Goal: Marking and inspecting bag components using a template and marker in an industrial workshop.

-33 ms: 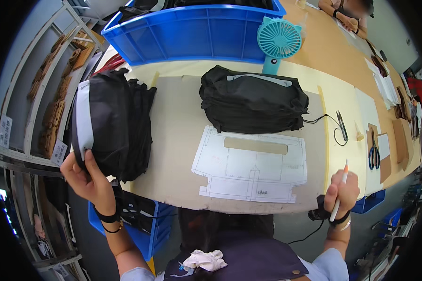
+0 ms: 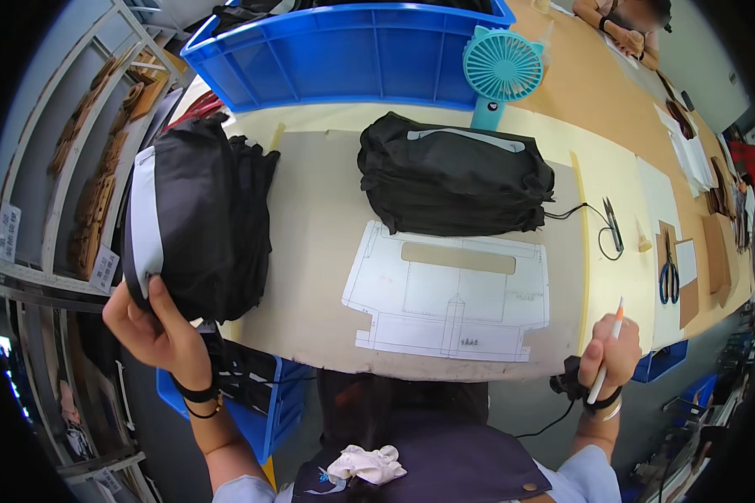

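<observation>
Count: one left stack (image 2: 205, 218) and one far stack (image 2: 457, 189) of black fabric, two in all; one paper pattern (image 2: 376, 272), one white pen (image 2: 596, 387), one fan (image 2: 502, 67), one pair of snips (image 2: 611, 220), one pair of scissors (image 2: 669, 281).
Left stack: lay at 9 o'clock on the table (image 2: 554, 80), long axis running 12 to 6, its grey strip (image 2: 146, 205) along the 9 o'clock edge.
Left hand (image 2: 166, 331): pinched the strip's 6 o'clock end between thumb and fingers, as far as the blur allowed telling.
Right hand (image 2: 619, 348): at 4 o'clock, curled round the white pen, whose tip pointed just past 12.
Far stack: just past 12, long axis 9 to 3, standing between the paper pattern and the blue bin (image 2: 352, 71), blocking the fan's base.
Cutting tools: both at 3 o'clock, scissors farther out.
</observation>
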`<state>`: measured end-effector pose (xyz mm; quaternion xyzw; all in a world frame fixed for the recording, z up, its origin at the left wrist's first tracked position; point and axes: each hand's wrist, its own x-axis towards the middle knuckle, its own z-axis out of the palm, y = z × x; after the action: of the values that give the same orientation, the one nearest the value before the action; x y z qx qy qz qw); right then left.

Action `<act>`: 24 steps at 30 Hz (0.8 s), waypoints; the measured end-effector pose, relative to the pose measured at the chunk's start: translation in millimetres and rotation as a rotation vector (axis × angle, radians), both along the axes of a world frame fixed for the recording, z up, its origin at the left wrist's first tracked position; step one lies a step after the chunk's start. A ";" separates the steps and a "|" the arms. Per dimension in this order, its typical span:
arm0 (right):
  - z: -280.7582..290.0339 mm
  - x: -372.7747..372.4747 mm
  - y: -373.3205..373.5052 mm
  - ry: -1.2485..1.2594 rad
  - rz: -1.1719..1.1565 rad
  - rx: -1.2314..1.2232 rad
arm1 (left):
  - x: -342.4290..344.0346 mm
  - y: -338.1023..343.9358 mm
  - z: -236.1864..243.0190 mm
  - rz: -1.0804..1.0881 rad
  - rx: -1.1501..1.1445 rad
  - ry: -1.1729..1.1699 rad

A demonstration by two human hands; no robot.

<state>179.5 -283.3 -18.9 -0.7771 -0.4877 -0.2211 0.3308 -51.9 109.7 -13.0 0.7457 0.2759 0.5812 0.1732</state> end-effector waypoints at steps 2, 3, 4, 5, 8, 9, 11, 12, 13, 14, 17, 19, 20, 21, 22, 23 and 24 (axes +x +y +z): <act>-8.7 -19.0 -1.1 0.133 -0.025 0.142 | 1.7 -35.3 5.5 0.200 0.348 0.245; -12.6 -24.8 2.7 0.165 -0.043 0.082 | 4.0 -52.1 8.5 0.066 0.471 0.327; -17.8 -35.8 9.8 0.382 -0.086 0.164 | 9.0 -62.9 11.3 -0.188 0.517 0.417; -21.7 -46.4 17.7 0.559 -0.128 0.259 | 14.3 -71.6 14.2 -0.582 0.472 0.437; -31.3 -51.5 44.8 0.916 0.033 0.334 | 48.7 -102.3 -1.3 -1.028 0.505 0.512; -32.6 -51.9 53.1 1.037 0.029 0.371 | 56.1 -110.6 -5.9 -1.133 0.451 0.662; -32.0 -54.2 67.4 1.108 0.037 0.370 | 68.3 -121.3 -17.3 -1.227 0.446 0.786; -30.8 -53.8 72.7 1.195 0.012 0.356 | 70.8 -126.4 -22.4 -1.307 0.298 0.733; -29.5 -52.4 77.6 1.201 0.019 0.360 | 70.9 -129.6 -26.1 -1.387 0.160 0.706; -29.1 -52.1 83.0 1.171 0.056 0.296 | 69.9 -129.9 -29.4 -1.405 0.139 0.674; -27.9 -57.3 96.2 1.190 0.140 0.206 | 61.1 -130.5 -33.9 -1.356 0.131 0.723; -27.6 -60.1 102.5 1.048 0.276 0.072 | 56.0 -130.7 -34.5 -1.322 0.126 0.727; -27.5 -62.8 105.5 1.119 0.277 0.064 | 54.3 -129.8 -34.6 -1.342 0.151 0.728; -27.7 -64.3 108.4 1.132 0.304 0.063 | 53.3 -128.2 -34.8 -1.365 0.177 0.729; -28.0 -65.6 110.8 1.133 0.311 0.054 | 51.1 -125.8 -33.9 -1.370 0.225 0.694; -28.3 -66.5 112.7 1.130 0.300 0.030 | 49.3 -121.1 -33.3 -1.345 0.192 0.692; -28.7 -67.3 114.0 1.140 0.322 0.039 | 47.0 -113.1 -32.2 -1.276 0.261 0.575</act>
<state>112.2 -169.4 -47.6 -0.6833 -0.3404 0.2753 0.5844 -4.9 -3.4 -45.2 0.9002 -0.2518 0.1749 0.3092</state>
